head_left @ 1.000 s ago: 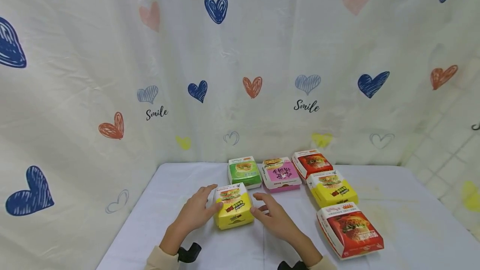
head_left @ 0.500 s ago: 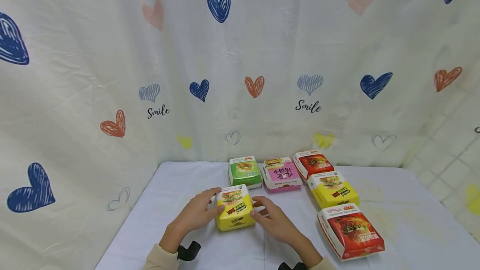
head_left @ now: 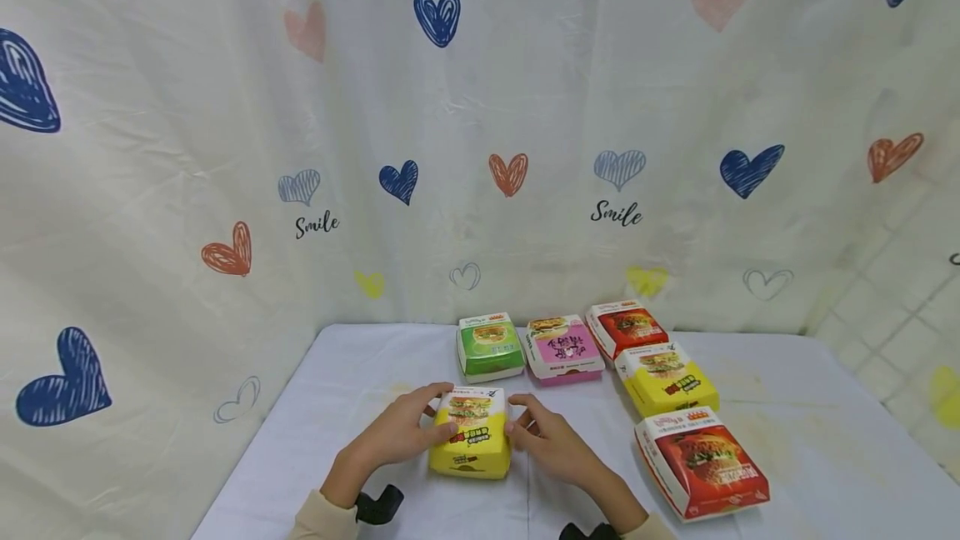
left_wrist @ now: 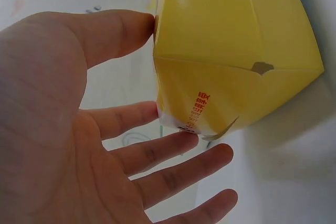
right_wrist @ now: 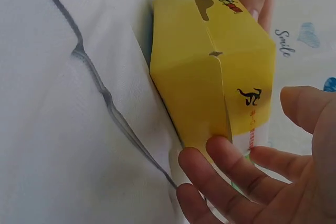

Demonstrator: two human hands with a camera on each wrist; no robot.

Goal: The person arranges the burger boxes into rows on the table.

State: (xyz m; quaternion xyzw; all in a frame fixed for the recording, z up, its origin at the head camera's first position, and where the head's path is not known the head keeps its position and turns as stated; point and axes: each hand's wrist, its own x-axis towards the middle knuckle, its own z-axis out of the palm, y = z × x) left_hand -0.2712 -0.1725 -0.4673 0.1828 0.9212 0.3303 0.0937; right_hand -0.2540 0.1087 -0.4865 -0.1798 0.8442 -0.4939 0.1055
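Note:
A yellow burger box [head_left: 480, 458] with a burger picture on its lid stands on the white-covered table between both hands. My left hand [head_left: 393, 433] is at its left side, thumb tip on the lid's edge. In the left wrist view the other fingers of that left hand [left_wrist: 42, 119] are spread and fairly straight, a couple of fingertips at the box's back corner. My right hand [head_left: 555, 444] is at the right side. In the right wrist view its fingertips meet the yellow box [right_wrist: 194, 98] low near the back corner, and the thumb [right_wrist: 304, 106] stands apart.
Behind stand a green burger box [head_left: 491, 350] and a pink one [head_left: 564, 350]. To the right, a red box [head_left: 628, 327], another yellow box [head_left: 666, 382] and a larger red box [head_left: 707, 461] form a slanting row. A curtain with hearts [head_left: 465, 107] hangs behind the table.
The yellow box between my hands has been drawn toward me and turned slightly clockwise, so it sits squarer and farther from the green box. Both hands stay beside it.

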